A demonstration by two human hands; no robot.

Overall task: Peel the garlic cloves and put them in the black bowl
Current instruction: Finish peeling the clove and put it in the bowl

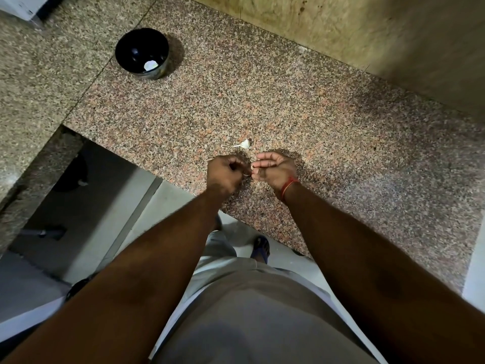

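Both hands (225, 174) (273, 169) pinch one small clove (252, 168) (pale, mostly hidden).

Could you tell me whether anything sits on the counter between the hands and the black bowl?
Nothing visible blocks the way. From the hands to the black bowl, up and to the left, the granite counter shows bare; one garlic clove lies just beyond the hands, off that line.

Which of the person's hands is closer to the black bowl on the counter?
Left. The left hand lies below and to the right of the black bowl, well short of it. The right hand sits farther right, beyond the left one, so it is more distant.
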